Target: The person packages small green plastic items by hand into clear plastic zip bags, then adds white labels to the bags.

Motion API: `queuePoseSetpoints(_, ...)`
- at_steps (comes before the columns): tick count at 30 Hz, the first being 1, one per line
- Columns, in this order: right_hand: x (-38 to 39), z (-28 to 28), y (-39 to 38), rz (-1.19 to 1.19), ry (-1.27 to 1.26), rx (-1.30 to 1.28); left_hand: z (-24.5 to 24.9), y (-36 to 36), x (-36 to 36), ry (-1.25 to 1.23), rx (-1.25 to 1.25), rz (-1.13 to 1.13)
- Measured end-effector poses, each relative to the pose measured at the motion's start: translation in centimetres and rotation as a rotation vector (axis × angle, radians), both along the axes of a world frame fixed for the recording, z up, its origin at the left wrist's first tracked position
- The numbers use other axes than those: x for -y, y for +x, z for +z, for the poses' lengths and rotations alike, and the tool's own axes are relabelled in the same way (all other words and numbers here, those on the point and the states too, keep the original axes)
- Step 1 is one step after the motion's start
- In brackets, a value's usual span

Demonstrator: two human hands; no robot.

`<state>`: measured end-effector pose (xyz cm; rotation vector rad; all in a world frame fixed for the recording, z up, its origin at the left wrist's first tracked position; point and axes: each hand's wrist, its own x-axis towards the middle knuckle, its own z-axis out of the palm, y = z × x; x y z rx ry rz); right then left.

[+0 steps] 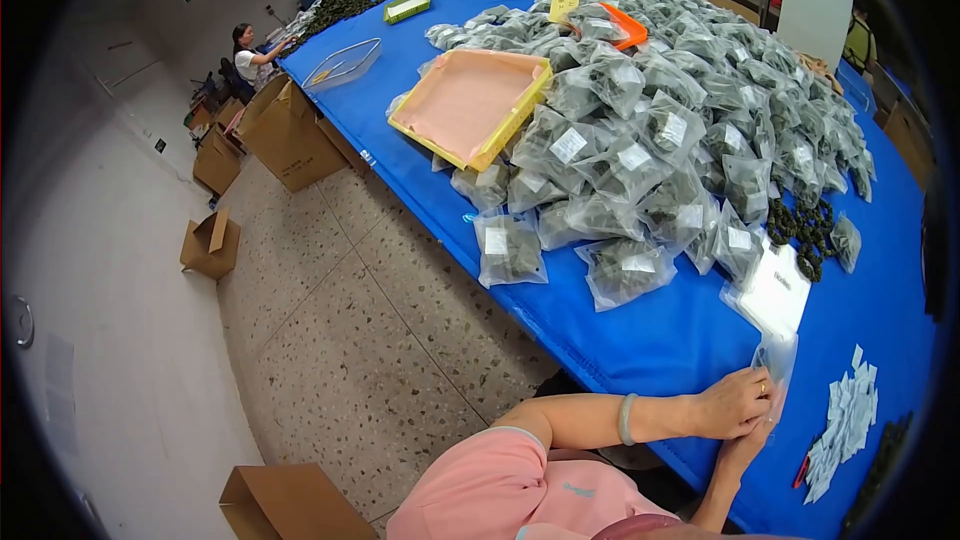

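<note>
My left hand (pixel 733 402), with a pale bracelet on its wrist, and my right hand (pixel 745 452) just below it meet at the near edge of the blue table (pixel 640 340). Together they pinch a small clear plastic bag (pixel 778 358) that lies on the table. Just beyond it lies a stack of empty clear bags (pixel 775 290). To the right are several small white packets (pixel 848 420). Loose dark green parts (pixel 800 230) lie behind the stack.
A big heap of filled, labelled bags (pixel 640 140) covers the table's middle, beside a yellow tray with a pink liner (pixel 470 100). Cardboard boxes (pixel 210 243) stand on the floor at left. A person (pixel 247 58) sits at the table's far end.
</note>
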<state>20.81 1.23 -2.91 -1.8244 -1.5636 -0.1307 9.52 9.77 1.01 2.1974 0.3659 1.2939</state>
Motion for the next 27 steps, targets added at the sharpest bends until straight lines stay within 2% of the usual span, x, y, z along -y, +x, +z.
queuePoseSetpoints(3,-0.17,0.00,-0.05,-0.011,0.006,-0.006,0.13,-0.08,-0.18,0.000,-0.002,0.002)
queuePoseSetpoints(7,0.17,0.25,-0.13,-0.014,-0.072,-0.175,0.20,-0.10,-0.05,0.005,-0.007,0.017)
queuePoseSetpoints(13,0.07,-0.04,0.11,-0.001,-0.076,-0.163,0.06,0.04,-0.08,0.009,-0.005,0.013)
queuePoseSetpoints(17,-0.25,-0.51,0.07,-0.032,0.000,-0.048,-0.19,0.15,-0.01,-0.025,-0.012,-0.001)
queuePoseSetpoints(27,-0.16,-0.10,-0.04,-0.044,-0.085,-0.055,0.06,0.02,0.12,-0.004,0.019,0.012)
